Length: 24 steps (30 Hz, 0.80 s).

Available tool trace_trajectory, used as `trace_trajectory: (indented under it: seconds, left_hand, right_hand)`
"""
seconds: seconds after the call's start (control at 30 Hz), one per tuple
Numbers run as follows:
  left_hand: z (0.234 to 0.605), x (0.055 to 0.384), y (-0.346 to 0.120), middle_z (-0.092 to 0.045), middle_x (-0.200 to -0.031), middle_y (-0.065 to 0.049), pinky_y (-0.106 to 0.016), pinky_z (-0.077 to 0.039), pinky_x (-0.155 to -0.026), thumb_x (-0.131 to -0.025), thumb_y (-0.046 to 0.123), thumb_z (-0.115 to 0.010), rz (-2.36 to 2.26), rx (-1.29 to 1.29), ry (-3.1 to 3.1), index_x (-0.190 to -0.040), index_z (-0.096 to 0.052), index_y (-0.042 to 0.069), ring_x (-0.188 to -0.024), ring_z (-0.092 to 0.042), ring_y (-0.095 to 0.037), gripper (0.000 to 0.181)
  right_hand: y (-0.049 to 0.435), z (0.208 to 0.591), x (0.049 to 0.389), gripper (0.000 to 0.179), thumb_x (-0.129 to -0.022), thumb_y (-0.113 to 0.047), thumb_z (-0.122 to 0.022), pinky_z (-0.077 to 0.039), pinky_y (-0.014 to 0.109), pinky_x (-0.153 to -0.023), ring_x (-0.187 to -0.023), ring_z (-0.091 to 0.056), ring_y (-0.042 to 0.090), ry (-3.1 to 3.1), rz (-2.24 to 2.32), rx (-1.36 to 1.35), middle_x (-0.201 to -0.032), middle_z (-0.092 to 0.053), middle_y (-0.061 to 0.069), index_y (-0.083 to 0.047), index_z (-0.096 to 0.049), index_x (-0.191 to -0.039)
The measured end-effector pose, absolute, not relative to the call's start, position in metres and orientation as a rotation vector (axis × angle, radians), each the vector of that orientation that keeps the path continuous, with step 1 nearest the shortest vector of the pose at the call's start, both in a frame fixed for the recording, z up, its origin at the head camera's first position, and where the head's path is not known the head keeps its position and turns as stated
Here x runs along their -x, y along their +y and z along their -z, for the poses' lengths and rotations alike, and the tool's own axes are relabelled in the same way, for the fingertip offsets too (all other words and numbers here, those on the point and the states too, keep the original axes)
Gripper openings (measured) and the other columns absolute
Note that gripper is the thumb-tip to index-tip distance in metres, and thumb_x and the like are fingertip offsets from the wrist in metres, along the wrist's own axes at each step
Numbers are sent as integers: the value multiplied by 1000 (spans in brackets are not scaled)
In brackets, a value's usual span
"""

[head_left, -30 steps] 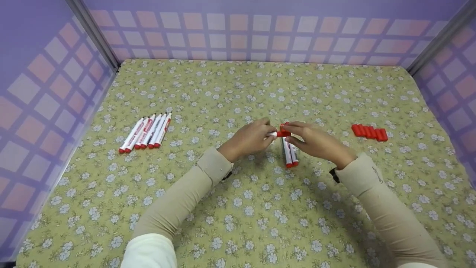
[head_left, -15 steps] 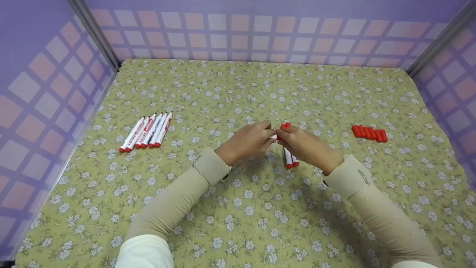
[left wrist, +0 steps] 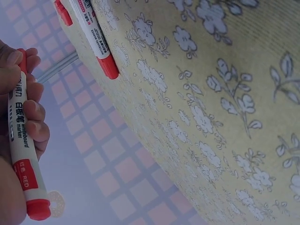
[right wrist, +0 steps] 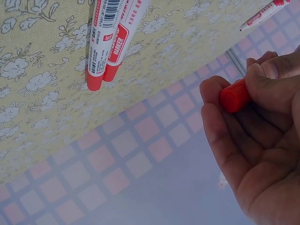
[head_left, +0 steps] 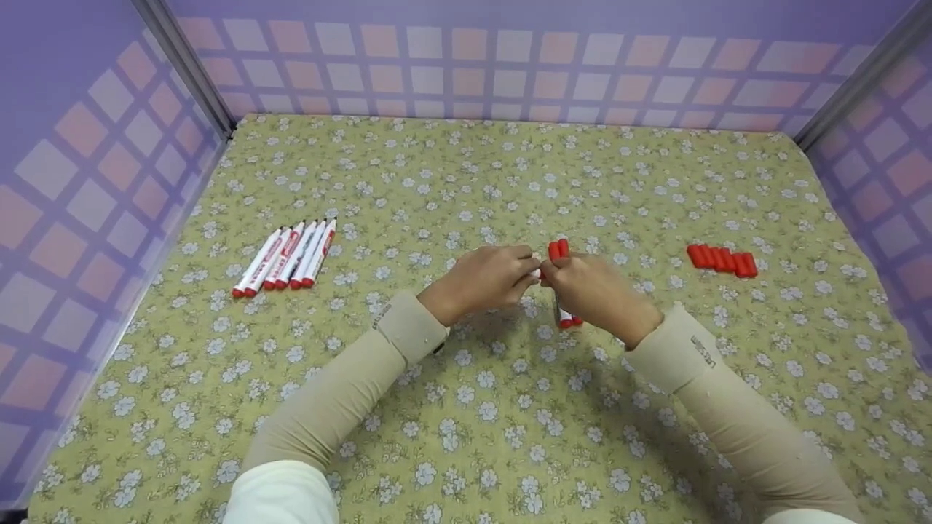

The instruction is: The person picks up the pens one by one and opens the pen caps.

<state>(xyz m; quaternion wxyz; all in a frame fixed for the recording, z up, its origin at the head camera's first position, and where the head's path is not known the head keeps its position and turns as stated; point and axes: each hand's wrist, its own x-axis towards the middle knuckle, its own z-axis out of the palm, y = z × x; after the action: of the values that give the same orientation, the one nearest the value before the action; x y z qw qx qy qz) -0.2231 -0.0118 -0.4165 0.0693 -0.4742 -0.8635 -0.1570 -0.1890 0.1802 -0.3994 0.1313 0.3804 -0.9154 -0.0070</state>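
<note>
The left hand (head_left: 483, 282) grips one white cylindrical marker (left wrist: 22, 129), and the right hand (head_left: 595, 297) pinches the red plastic cap (right wrist: 234, 96) at its end, above the yellow-green flowered tabletop (head_left: 408, 171), near two capped white-and-red markers (right wrist: 104, 42).

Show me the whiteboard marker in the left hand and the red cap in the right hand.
Whiteboard marker (left wrist: 21, 146), left wrist view: on the white barrel.
Red cap (right wrist: 238, 95), right wrist view: on its exposed side.

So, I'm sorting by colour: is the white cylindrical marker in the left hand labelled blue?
No, the white marker reads RED on its red band.
</note>
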Motion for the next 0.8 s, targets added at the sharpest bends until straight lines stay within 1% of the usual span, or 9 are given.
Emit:
trace_trajectory:
  seconds: [0.1,0.27,0.53,0.67,0.8]
  left_hand:
    - [417,223,-11,-62,-89,-6,-27,-47,-62,-101,20,-50,501,1429,-2603,-105,-70,7,-67,-55,-13,24]
    - [418,224,-11,-64,-90,-4,-26,-46,-62,-101,23,-49,605,1400,-2641,-108,-72,9,-69,-55,-12,27]
    - [417,222,-11,-63,-89,-4,-26,-45,-61,-102,24,-48,626,1380,-2688,-107,-71,10,-69,-54,-12,27]
    - [417,222,-12,-63,-92,-4,-27,-46,-64,-102,25,-48,639,1379,-2703,-107,-71,9,-72,-56,-14,28]
    - [417,222,-14,-63,-96,-5,-27,-48,-68,-102,25,-48,674,1387,-2722,-109,-71,9,-76,-58,-14,29]
  right_hand:
    - [181,400,189,3,-86,-1,-68,-51,31,-50,-56,-60,24,-2610,43,-1114,-72,-69,13,1,-66,-85]
    - [182,399,189,3,-84,0,-69,-52,31,-53,-59,-60,24,-2532,91,-1141,-69,-68,12,3,-67,-83]
    - [183,400,189,8,-84,-2,-70,-49,31,-49,-58,-59,25,-2534,-14,-1143,-67,-67,12,0,-64,-80]
    - [183,401,190,9,-86,-4,-70,-48,32,-49,-59,-59,25,-2551,-64,-1140,-69,-68,12,0,-65,-80]
    - [184,401,191,8,-85,-3,-70,-49,31,-49,-58,-59,25,-2587,-99,-1133,-70,-68,13,0,-66,-79]
